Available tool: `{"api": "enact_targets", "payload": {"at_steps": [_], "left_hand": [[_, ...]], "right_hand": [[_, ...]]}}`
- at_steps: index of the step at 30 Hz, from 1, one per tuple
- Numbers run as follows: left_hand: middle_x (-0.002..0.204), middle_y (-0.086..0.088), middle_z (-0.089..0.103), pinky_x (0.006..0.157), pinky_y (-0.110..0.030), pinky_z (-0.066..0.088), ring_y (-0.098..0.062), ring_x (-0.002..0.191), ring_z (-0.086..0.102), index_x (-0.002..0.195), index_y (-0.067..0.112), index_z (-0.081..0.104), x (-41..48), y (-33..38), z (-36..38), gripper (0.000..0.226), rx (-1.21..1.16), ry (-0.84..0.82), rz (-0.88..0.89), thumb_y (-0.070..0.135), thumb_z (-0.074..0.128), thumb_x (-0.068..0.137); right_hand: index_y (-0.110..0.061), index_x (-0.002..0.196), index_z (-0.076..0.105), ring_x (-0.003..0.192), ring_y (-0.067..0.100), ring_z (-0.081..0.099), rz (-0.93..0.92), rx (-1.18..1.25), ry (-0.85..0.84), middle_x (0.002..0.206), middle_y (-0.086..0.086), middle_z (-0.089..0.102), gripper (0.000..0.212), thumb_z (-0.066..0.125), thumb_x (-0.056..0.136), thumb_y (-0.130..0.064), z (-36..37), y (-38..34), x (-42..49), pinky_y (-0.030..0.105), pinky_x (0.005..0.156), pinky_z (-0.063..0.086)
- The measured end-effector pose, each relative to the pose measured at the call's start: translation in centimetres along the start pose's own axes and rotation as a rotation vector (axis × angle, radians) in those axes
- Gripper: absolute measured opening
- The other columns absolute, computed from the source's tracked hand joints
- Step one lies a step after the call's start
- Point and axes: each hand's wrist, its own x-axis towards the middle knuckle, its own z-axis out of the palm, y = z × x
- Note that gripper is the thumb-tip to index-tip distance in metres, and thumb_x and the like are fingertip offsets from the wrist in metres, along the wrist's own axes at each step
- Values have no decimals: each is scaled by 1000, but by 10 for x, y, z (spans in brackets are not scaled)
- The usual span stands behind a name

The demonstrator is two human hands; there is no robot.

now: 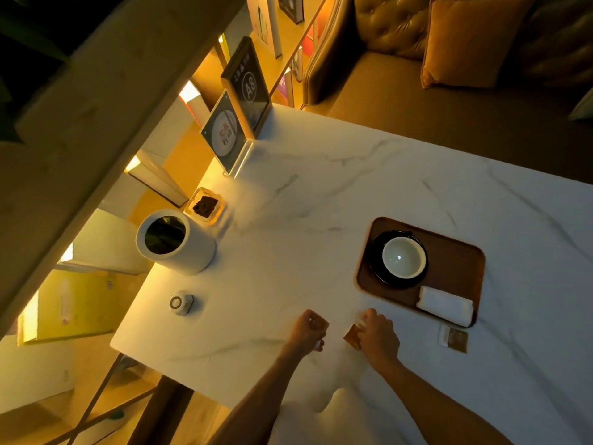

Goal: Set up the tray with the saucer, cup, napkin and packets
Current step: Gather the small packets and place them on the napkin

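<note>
A brown wooden tray [455, 252] lies on the white marble table. On its left part a black saucer [376, 268] carries a pale cup [403, 256]. A folded white napkin [446, 306] rests on the tray's near edge. My left hand [306, 330] is closed on a brown packet [322, 323] just above the table. My right hand [378, 335] grips a second brown packet [352, 336], a short way left of the tray. A third brown packet [455, 339] lies flat on the table below the napkin.
At the table's left edge stand a white cylindrical bin [175, 245], a small glass dish of brown bits [205, 205], a round call button [180, 303] and two upright sign holders [229, 130]. A brown sofa [449, 91] sits beyond the table.
</note>
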Motion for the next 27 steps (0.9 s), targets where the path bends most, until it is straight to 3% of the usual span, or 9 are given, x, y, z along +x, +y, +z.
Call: {"api": "enact_targets", "payload": {"at_steps": [5, 6, 8, 10, 12, 16, 20, 24, 27], "left_hand": [[93, -21, 61, 53, -27, 48, -19, 60, 60, 102, 6, 50, 5, -7, -23, 16, -97, 118, 27, 3, 62, 92], [93, -20, 62, 54, -26, 47, -18, 62, 59, 101, 4, 54, 6, -11, -25, 10, -86, 146, 46, 6, 59, 94], [88, -15, 65, 57, -24, 47, -16, 65, 59, 100, 0, 61, 6, -15, -28, 17, -80, 179, 77, 17, 59, 96], [83, -11, 64, 61, -26, 48, -17, 69, 59, 98, -1, 64, 5, -18, -31, 21, -105, 180, 99, 19, 63, 93], [85, -12, 63, 62, -28, 48, -20, 72, 59, 101, -3, 64, 5, -20, -33, 17, -111, 150, 134, 9, 64, 90], [84, -12, 57, 65, -28, 51, -19, 72, 57, 101, 1, 56, -8, -17, -30, 20, -240, -54, 217, 10, 64, 86], [94, -13, 59, 88, -44, 56, -23, 87, 61, 110, 3, 55, -20, -10, -20, 28, -348, -239, 189, 23, 62, 92], [104, -10, 64, 82, -32, 56, -20, 95, 64, 119, 1, 55, -30, -4, -12, 47, -367, -370, 241, 36, 60, 88], [102, -1, 70, 77, -26, 55, -13, 93, 67, 113, 13, 63, -40, 4, -6, 31, -352, -457, 276, 31, 64, 87]], "right_hand": [[-14, 114, 56, 107, 29, 55, 26, 146, -58, 113, 10, 62, 23, 54, 92, -14, 7, -3, 4, 36, 80, 49], [-12, 114, 57, 105, 29, 57, 34, 224, -89, 113, 12, 63, 23, 56, 91, -14, 6, -1, 6, 36, 82, 49], [-7, 111, 60, 98, 27, 60, 73, 444, -147, 111, 16, 64, 23, 61, 89, -12, 2, 2, 9, 36, 83, 52], [-4, 111, 59, 90, 24, 61, 140, 715, -212, 111, 20, 64, 22, 62, 90, -11, -6, 4, 7, 35, 75, 57], [-5, 111, 59, 88, 25, 63, 176, 952, -274, 112, 22, 63, 21, 62, 90, -9, -16, 3, 1, 30, 68, 58], [-9, 119, 59, 101, 35, 66, 122, 1189, -335, 112, 21, 64, 28, 60, 91, -8, -34, -4, -11, 38, 80, 59], [-20, 123, 59, 94, 22, 67, -84, 1000, -350, 105, 14, 66, 31, 59, 93, -16, -51, -17, -21, 27, 73, 59], [-12, 111, 57, 88, 20, 66, -183, 794, -251, 98, 10, 67, 26, 67, 87, -16, -60, -26, -26, 24, 71, 57], [-14, 97, 66, 84, 18, 67, -256, 689, -218, 88, 2, 69, 15, 69, 85, -22, -66, -28, -29, 22, 71, 55]]}}
